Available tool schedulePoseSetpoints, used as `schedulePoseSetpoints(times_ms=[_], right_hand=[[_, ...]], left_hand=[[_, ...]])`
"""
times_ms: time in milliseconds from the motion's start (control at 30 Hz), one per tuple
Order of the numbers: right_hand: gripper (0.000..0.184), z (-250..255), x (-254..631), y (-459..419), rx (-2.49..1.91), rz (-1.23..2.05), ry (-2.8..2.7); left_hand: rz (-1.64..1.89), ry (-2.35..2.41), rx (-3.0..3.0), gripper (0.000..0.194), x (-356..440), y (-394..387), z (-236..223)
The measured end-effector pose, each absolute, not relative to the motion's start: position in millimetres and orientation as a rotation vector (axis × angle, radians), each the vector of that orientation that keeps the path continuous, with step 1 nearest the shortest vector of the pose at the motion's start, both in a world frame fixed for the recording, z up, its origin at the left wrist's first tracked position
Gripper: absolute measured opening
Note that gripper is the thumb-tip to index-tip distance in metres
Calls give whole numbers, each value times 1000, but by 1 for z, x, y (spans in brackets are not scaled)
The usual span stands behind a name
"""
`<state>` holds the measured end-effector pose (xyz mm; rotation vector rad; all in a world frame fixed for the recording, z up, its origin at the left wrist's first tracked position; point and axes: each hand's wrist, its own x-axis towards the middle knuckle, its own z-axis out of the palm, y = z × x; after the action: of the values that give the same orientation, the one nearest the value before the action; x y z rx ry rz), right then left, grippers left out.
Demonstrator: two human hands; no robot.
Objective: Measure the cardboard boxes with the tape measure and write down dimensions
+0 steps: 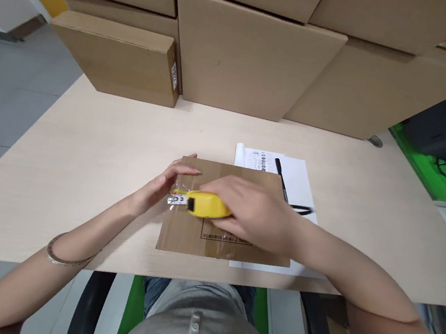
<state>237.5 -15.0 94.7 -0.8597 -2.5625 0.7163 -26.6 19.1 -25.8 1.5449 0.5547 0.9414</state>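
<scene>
On the desk before me lies a closed cardboard box (184, 238) with clear tape and a printed frame on its top. My right hand (253, 215) is wrapped around a yellow tape measure (206, 205) above the box. A short length of metal blade (177, 199) sticks out of it leftward, its hook end near the box's left edge. My left hand (166, 178) grips the far left corner of the box, with a finger over the top and another behind the edge. The lower side of the tape measure is partly hidden by my right hand.
White papers (299, 177) lie partly under the box, with a black pen (281, 177) on them. Large cardboard boxes (254, 56) stand stacked along the desk's far side, a flatter box (117, 60) at left. Chair armrests (91, 308) flank me below the desk edge.
</scene>
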Motion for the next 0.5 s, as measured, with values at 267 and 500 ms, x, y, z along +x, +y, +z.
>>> schedulePoseSetpoints(times_ms=[267,500], right_hand=[[39,106,279,-28,-1299,1051,-1742],[30,83,361,-22,-1573,1489,-1094]], left_hand=[[1123,997,1474,67,-22,2,-27],[910,1099,1235,76,-5,-4,-4]])
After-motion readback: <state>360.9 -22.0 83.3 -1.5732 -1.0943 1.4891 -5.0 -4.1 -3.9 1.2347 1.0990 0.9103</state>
